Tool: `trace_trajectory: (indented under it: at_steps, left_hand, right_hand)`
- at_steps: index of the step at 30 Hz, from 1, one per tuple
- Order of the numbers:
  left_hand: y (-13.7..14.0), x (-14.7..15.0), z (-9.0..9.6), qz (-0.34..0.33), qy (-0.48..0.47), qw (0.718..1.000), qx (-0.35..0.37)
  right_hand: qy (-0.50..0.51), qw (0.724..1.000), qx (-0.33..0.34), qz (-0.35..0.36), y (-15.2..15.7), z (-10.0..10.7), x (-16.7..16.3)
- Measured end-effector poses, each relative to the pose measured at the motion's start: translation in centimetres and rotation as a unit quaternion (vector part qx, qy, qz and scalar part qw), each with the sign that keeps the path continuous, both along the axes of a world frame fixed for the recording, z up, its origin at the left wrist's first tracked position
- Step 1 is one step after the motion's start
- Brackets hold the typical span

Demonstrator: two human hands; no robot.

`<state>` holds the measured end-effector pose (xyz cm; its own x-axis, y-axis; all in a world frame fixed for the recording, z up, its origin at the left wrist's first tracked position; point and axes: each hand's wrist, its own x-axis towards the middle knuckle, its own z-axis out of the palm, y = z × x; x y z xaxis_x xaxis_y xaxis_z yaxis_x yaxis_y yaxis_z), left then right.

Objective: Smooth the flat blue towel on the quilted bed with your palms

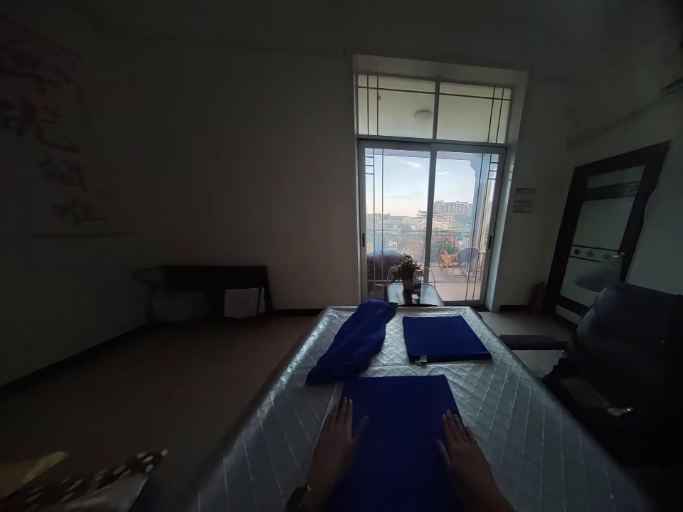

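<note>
A blue cloth, laid out flat in a neat rectangle, lies on the quilted silver table cover right in front of me. My left hand rests on its left edge, fingers stretched out and thumb apart. On its right edge lies my right hand, flat with the fingers extended. Beyond, to the right, is a folded blue cloth with a small white tag at its near edge. A crumpled blue cloth lies loosely at the far left of the table, close to the flat one.
A dark armchair stands at the right of the table. Behind the far end is a small table with a potted plant, before a glass sliding door. A dark low bench is by the left wall.
</note>
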<state>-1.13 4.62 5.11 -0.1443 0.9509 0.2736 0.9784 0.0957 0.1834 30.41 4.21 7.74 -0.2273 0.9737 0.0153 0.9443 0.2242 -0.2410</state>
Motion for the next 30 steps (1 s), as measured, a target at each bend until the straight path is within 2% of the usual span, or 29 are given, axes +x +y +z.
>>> trace_trajectory:
  at_steps: [3,6,9,12,15,18,21,23,25,30]
  left_hand:
    - [-0.3,0.2,0.5,0.016,0.015,1.0,-0.02]
    - [-0.6,0.4,1.2,0.037,0.05,0.998,0.004]
    - [-0.6,1.7,1.6,-0.009,0.061,0.998,0.017]
    - [-0.6,5.4,2.0,-0.092,0.011,0.996,-0.017]
    - [-0.6,11.3,2.4,-0.174,-0.043,0.982,-0.054]
    - [-0.4,16.7,2.7,-0.246,-0.07,0.965,-0.054]
    - [-0.3,19.0,2.8,-0.272,-0.084,0.957,-0.064]
    - [-0.5,18.6,2.8,-0.259,-0.082,0.959,-0.08]
    - [-0.9,16.8,2.6,-0.232,-0.069,0.966,-0.091]
    - [-2.6,8.8,1.0,-0.142,-0.017,0.987,-0.066]
  right_hand:
    - [0.042,0.999,-0.001,0.006,-0.7,0.6,0.1]
    - [0.077,0.997,0.007,0.005,-0.9,0.9,0.4]
    - [0.094,0.995,0.015,0.007,-0.8,0.6,0.5]
    - [0.107,0.994,0.022,0.005,-0.6,0.1,0.6]
    - [0.107,0.994,0.03,0.005,-0.3,-0.4,0.6]
    - [0.094,0.994,0.043,0.016,-0.1,-0.9,0.8]
    - [0.085,0.995,0.051,0.034,0.0,-1.3,1.0]
    - [0.086,0.995,0.047,0.035,0.1,-1.4,1.0]
    - [0.091,0.995,0.04,0.025,0.1,-1.3,0.9]
    - [0.106,0.994,0.02,0.002,-0.1,-0.9,0.8]
